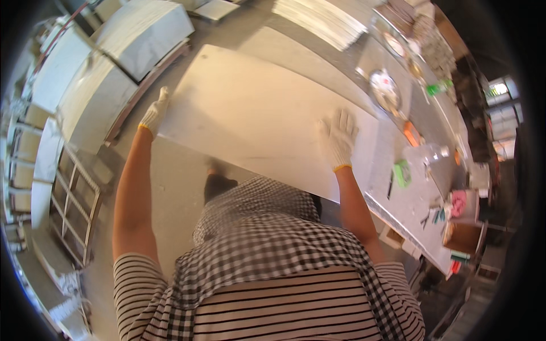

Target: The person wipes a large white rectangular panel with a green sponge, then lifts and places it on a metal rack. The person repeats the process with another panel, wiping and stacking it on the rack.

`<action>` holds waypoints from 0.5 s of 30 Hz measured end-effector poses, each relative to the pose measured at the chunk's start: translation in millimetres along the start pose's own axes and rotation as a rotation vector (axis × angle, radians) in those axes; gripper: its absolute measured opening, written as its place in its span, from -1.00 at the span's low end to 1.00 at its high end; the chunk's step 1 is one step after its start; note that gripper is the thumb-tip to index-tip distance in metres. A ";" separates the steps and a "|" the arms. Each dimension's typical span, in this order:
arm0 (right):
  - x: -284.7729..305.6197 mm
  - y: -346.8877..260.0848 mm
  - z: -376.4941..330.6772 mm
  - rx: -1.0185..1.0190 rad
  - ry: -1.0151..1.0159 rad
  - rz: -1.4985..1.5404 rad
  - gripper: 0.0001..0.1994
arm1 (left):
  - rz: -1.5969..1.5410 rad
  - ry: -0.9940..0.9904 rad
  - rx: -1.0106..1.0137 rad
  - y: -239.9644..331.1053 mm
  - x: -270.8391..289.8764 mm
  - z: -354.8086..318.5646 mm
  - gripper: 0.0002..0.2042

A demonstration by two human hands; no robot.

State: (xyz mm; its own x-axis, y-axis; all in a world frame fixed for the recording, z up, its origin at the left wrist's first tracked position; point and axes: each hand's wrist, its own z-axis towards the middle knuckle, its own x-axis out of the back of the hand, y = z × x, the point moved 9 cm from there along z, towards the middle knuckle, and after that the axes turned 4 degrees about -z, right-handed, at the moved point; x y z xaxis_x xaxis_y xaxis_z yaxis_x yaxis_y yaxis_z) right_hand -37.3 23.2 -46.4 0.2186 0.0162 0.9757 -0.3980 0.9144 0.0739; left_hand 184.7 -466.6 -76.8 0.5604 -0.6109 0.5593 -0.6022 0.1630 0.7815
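Observation:
A large, pale, flat board (250,113) stretches in front of me, smooth and slightly blurred. At its left edge is my left hand (156,112), in a white knit glove with a yellow cuff. That hand is closed on the edge, and some of its fingers are hidden. My right hand (339,136), gloved the same way, lies flat on top of the board near its right end, palm down and fingers spread. The board's left part reaches out over the floor, while its right end is at the worktable (421,210).
Stacked boards (108,91) on pallets stand to the left, with a metal rack (74,204) nearer me. More sheets (321,23) lie beyond. On the worktable are a round dish (385,91), an orange item (411,134), a green packet (402,173) and a pink cloth (457,203).

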 end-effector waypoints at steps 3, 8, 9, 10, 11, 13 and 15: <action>21.3 -55.0 -7.4 0.182 0.053 0.023 -0.34 | -0.764 -0.499 0.178 -22.3 -11.4 -29.0 -0.08; 35.1 -142.6 -16.3 0.450 -0.007 0.066 -0.35 | -1.357 -0.398 0.149 -52.3 -20.8 -77.5 -0.03; 39.2 -162.5 -18.5 0.511 0.007 0.083 -0.35 | -1.400 -0.366 0.168 -57.8 -26.4 -82.5 0.00; 41.5 -183.4 -21.4 0.564 0.010 0.097 -0.35 | -1.508 -0.394 0.159 -56.1 -32.0 -87.1 -0.02; 47.6 -204.3 -24.9 0.626 0.045 0.136 -0.35 | -1.610 -0.416 0.158 -53.9 -37.0 -91.0 -0.04; 55.7 -244.9 -31.2 0.753 0.060 0.188 -0.34 | -1.744 -0.473 0.129 -45.7 -40.2 -97.9 -0.05; 66.3 -280.0 -37.1 0.868 0.092 0.258 -0.34 | -1.805 -0.506 0.113 -39.1 -39.9 -105.3 -0.03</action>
State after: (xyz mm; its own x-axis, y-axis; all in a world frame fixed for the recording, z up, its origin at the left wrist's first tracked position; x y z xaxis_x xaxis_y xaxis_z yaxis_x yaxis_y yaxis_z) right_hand 121.7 -216.7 -10.0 0.0851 0.2447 0.9659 -0.9675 0.2521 0.0213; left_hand 245.7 -367.0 -100.5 0.2952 -0.1116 -0.9489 0.4023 -0.8863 0.2294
